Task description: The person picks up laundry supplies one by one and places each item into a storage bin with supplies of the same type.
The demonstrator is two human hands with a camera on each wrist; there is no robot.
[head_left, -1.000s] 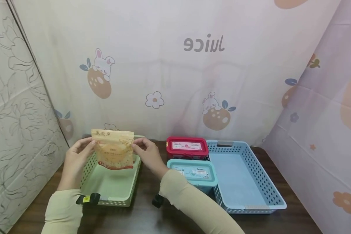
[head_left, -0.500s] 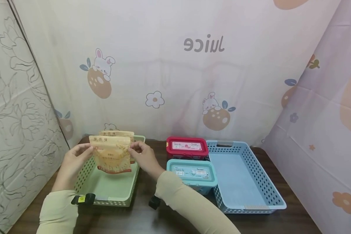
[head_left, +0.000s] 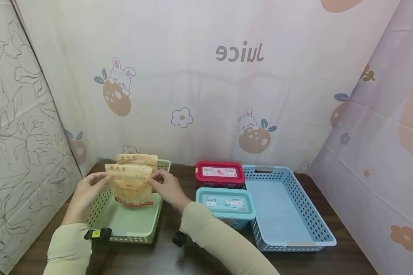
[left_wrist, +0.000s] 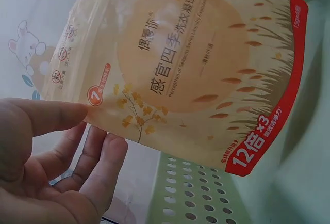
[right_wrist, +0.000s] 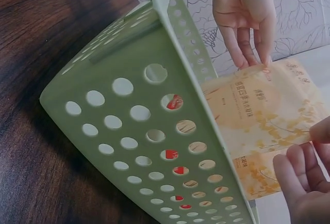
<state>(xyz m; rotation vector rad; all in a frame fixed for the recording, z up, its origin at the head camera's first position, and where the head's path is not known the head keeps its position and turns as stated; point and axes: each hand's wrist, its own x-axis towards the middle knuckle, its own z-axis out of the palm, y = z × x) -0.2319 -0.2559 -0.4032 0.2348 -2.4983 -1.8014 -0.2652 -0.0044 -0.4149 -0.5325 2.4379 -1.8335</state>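
Observation:
Both hands hold a yellow-orange laundry-capsule pouch [head_left: 130, 187] upright over the green basket [head_left: 124, 223] by its side edges. My left hand [head_left: 86, 193] pinches the pouch's left edge near the top, thumb and forefinger on it in the left wrist view. At the opposite edge, the right hand [head_left: 170, 191] pinches with thumb and fingertips. The pouch's red-bordered bottom hangs within the basket's outline, and in the right wrist view red shows through the holes of the basket wall [right_wrist: 129, 115]. Behind it stands a second, similar pouch [head_left: 137, 157], mostly hidden by the first.
A red lidded box [head_left: 220, 173] and a turquoise lidded box [head_left: 226, 204] stand mid-table. Right of them lies a light blue perforated basket [head_left: 278, 208]. A printed curtain [head_left: 206, 95] rises behind the dark wooden table [head_left: 179, 263].
The held pouch has come down and slightly toward me and left, uncovering the second pouch behind it. Both hands moved along with it, keeping their pinch.

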